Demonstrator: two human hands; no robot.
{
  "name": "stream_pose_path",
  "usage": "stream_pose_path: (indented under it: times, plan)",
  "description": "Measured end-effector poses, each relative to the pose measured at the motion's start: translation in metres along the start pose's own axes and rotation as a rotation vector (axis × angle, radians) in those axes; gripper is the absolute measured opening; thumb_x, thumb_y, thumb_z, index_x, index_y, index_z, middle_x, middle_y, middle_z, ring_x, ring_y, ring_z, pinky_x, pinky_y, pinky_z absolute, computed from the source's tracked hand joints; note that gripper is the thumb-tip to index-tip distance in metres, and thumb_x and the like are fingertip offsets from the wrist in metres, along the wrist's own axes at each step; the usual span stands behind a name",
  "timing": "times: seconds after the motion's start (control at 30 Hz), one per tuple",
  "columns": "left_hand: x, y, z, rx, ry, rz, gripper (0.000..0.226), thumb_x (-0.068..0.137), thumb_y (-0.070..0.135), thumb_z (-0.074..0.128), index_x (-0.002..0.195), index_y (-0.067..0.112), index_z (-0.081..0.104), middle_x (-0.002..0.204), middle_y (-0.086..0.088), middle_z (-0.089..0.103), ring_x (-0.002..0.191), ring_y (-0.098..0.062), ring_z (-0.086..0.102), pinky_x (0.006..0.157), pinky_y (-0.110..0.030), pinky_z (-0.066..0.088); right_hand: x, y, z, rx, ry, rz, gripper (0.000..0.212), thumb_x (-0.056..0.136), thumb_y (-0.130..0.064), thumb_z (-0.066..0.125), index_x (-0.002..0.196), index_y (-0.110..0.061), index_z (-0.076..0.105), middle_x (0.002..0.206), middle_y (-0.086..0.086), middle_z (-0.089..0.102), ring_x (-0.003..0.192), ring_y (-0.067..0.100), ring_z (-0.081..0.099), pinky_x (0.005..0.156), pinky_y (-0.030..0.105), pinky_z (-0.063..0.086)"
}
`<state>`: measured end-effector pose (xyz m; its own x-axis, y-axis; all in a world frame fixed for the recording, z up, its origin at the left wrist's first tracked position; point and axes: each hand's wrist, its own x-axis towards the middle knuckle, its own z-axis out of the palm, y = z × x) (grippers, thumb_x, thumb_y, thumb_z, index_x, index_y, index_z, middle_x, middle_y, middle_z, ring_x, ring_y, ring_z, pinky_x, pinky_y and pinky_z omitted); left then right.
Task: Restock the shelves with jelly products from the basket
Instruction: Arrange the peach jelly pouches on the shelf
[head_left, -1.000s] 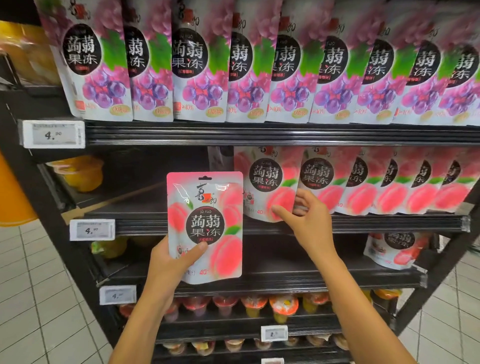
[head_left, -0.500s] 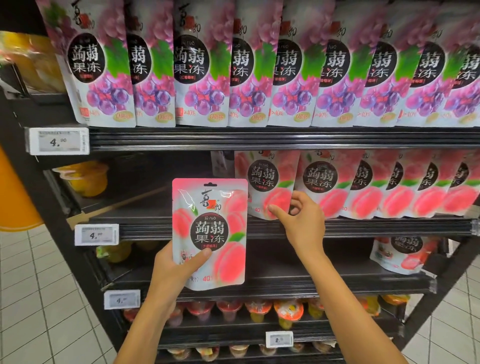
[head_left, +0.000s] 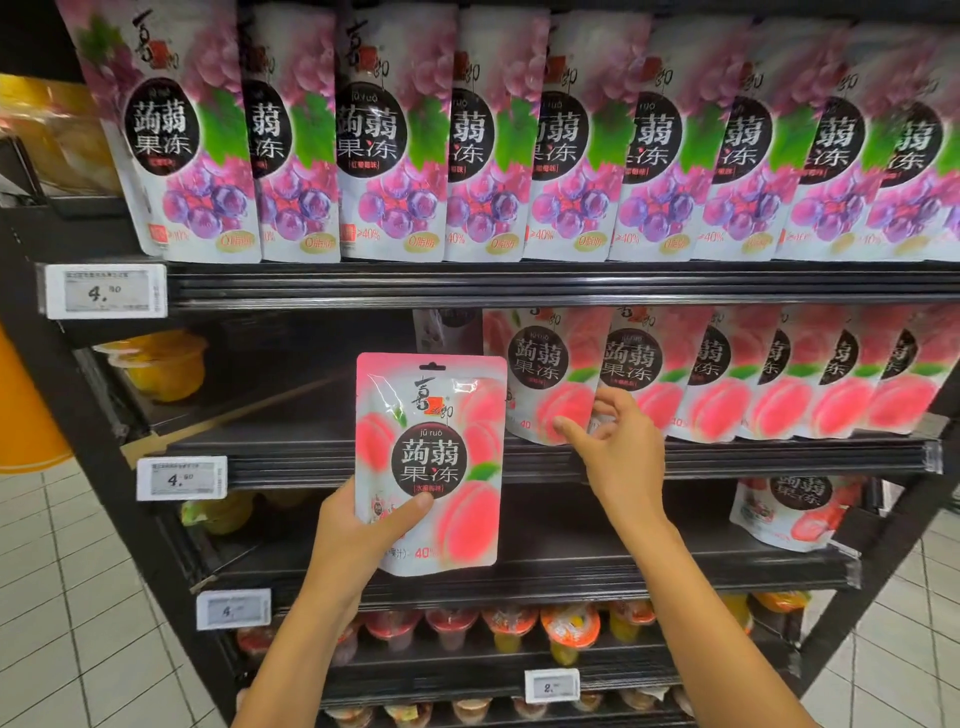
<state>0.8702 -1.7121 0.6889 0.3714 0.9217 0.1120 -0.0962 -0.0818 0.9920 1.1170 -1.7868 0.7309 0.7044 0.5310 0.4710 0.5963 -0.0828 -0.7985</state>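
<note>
Now: my left hand (head_left: 358, 540) grips 1 peach jelly pouch (head_left: 431, 462) by its lower left corner, thumb across the front. The pouch is upright in front of the middle shelf (head_left: 311, 452), not yet on it. My right hand (head_left: 618, 457) is at the foot of the leftmost pouch (head_left: 545, 374) in the peach row (head_left: 727, 384). The index fingertip is against its lower edge and the other fingers are loosely curled; I cannot tell whether they pinch anything. Basket not in view.

Risks, as I judge them:
- The row leans pouch on pouch. A hard nudge from my right hand may tip the leftmost over the shelf lip, or fold its neighbours.
- I hold 1 corner only, on glossy film. The pouch may twist and slip as I lift.
- Set at the row's left end, it gets support from 1 side only and may flop flat.
- Its top edge may catch the shelf above.
</note>
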Motion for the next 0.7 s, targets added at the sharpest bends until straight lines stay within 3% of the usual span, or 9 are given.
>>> stream_pose_path:
  times: [0.1,0.2,0.23,0.33,0.4,0.47,0.57,0.63,0.7]
  plan:
    - [0.000,0.003,0.005,0.003,-0.006,-0.007,0.063,0.056,0.035,0.082,0.114,0.016,0.066,0.102,-0.005,0.076,0.095,-0.024,0.073,0.081,-0.047,0.060,-0.008,-0.004,-0.003,0.061,0.096,-0.025,0.045,0.082,-0.034,0.077,0.121,-0.023,0.058,0.104,-0.016,0.061,0.071,0.004,0.058,0.068,0.016,0.042]
    - [0.000,0.006,0.008,0.004,-0.002,-0.015,0.064,0.057,0.034,0.082,0.117,0.015,0.065,0.105,-0.006,0.075,0.096,-0.026,0.072,0.085,-0.052,0.058,-0.024,-0.013,-0.004,0.102,0.135,-0.145,0.025,0.088,-0.035,0.070,0.110,-0.030,0.060,0.096,-0.015,0.057,0.069,0.005,0.053,0.063,0.010,0.038]
    - [0.000,0.008,0.010,0.005,0.001,-0.011,0.065,0.058,0.034,0.081,0.117,0.014,0.064,0.106,-0.007,0.075,0.097,-0.026,0.072,0.086,-0.052,0.058,-0.029,-0.017,-0.003,0.157,0.027,-0.141,0.020,0.088,-0.038,0.069,0.106,-0.030,0.062,0.091,-0.015,0.061,0.070,0.004,0.057,0.063,0.010,0.041]
    - [0.003,0.016,0.015,-0.012,0.005,0.029,0.066,0.057,0.036,0.081,0.117,0.014,0.065,0.106,-0.006,0.075,0.097,-0.025,0.072,0.085,-0.047,0.059,-0.045,-0.029,0.004,0.286,-0.515,-0.018,0.019,0.085,-0.041,0.072,0.100,-0.029,0.070,0.088,-0.010,0.074,0.082,0.000,0.069,0.069,0.012,0.051]
    - [0.006,0.022,0.019,-0.027,-0.008,0.067,0.066,0.056,0.041,0.082,0.115,0.018,0.065,0.104,-0.003,0.075,0.095,-0.023,0.073,0.079,-0.038,0.060,-0.052,-0.032,0.012,0.388,-0.639,0.005,0.019,0.085,-0.027,0.075,0.103,-0.021,0.071,0.094,-0.006,0.076,0.087,0.007,0.072,0.075,0.022,0.058]
    - [0.009,0.030,0.022,-0.025,-0.004,0.122,0.066,0.059,0.046,0.080,0.117,0.021,0.064,0.103,-0.001,0.075,0.095,-0.021,0.073,0.074,-0.030,0.059,-0.052,-0.034,0.016,0.475,-0.560,0.008,0.017,0.085,-0.016,0.075,0.101,-0.017,0.072,0.094,-0.002,0.077,0.089,0.013,0.073,0.078,0.029,0.060]
    - [0.011,0.035,0.024,-0.031,0.078,0.227,0.073,0.069,0.046,0.077,0.133,0.025,0.050,0.121,0.005,0.067,0.107,-0.010,0.067,0.083,-0.025,0.057,-0.042,-0.039,0.017,0.589,-0.457,0.033,0.017,0.086,-0.012,0.073,0.098,-0.024,0.073,0.091,-0.003,0.078,0.087,0.014,0.074,0.073,0.024,0.059]
    - [0.008,0.037,0.025,0.087,0.156,0.357,0.070,0.078,0.051,0.072,0.138,0.031,0.043,0.134,0.018,0.053,0.117,0.002,0.057,0.091,-0.014,0.050,-0.032,-0.043,0.020,0.587,-0.390,0.036,0.014,0.086,-0.013,0.074,0.096,-0.023,0.072,0.089,-0.004,0.078,0.085,0.011,0.074,0.072,0.020,0.056]
    - [0.004,0.037,0.029,0.299,0.194,0.489,0.055,0.086,0.058,0.060,0.134,0.037,0.047,0.134,0.024,0.046,0.124,0.004,0.046,0.096,-0.010,0.040,-0.022,-0.049,0.026,0.546,-0.317,0.009,0.010,0.085,-0.013,0.075,0.091,-0.020,0.072,0.085,-0.005,0.077,0.082,0.009,0.073,0.072,0.019,0.055]
